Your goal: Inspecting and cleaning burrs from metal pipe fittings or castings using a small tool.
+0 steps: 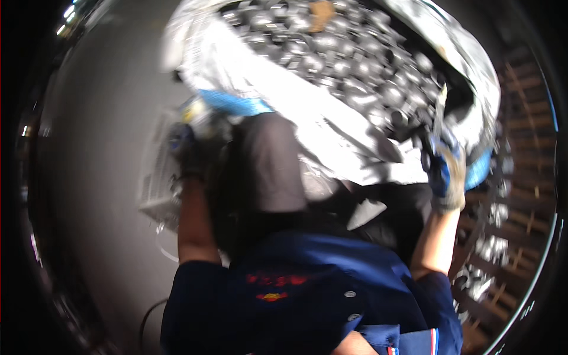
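My right hand (448,168), in a grey and blue glove, is closed at the right end of a large white-lined bin (349,136). A slim, pale stick-like tool (440,109) rises from its fingers. Shiny metal parts (355,71), rounded like pipe fittings, fill the bin. Dark shapes beside the right fingers are too blurred to tell apart. On the left, my gloved left hand (183,145) hangs low next to a light-coloured plastic crate (160,189) and a blurred yellow-and-white object (196,111). Motion smears the left fingers, so any grip is hidden.
Blue material (236,103) shows under the bin's white liner. A brown scrap (321,15) lies among the metal parts. Along the right stand wooden slats (526,154) with several metal parts (491,248) by them. Grey floor (100,177) stretches along the left.
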Tool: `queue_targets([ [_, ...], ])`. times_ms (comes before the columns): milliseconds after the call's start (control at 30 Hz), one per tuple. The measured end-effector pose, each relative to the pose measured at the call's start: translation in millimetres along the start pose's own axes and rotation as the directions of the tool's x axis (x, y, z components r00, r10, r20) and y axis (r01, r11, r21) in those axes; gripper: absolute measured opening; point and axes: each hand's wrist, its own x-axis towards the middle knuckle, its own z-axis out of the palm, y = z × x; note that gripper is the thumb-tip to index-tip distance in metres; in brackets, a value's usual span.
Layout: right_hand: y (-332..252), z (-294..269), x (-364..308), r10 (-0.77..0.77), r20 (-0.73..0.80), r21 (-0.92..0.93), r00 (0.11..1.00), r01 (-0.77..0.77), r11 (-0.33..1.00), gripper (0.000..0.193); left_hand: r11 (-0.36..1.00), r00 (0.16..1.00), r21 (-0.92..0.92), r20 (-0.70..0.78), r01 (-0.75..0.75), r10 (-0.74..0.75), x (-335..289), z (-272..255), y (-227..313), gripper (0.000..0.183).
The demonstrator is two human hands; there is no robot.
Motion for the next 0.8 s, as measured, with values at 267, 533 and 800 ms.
queue_targets([
  [267,59,-25,66,0.097,-0.232,0.635,0.968,0.076,0.769,0.035,-0.001,0.348,-0.426,-0.740,-0.905,0.575,30,-129,235,0.025],
  [533,94,-23,71,0.170,0.025,0.655,0.985,-0.145,0.742,0.028,0.489,0.503,-0.704,0.214,-0.515,0.838,31,-44,414,0.045],
  [800,104,-30,75,0.106,0.023,0.633,0.994,-0.097,0.768,0.023,0.544,0.468,-0.532,0.285,-0.649,0.837,30,-7,421,0.029],
])
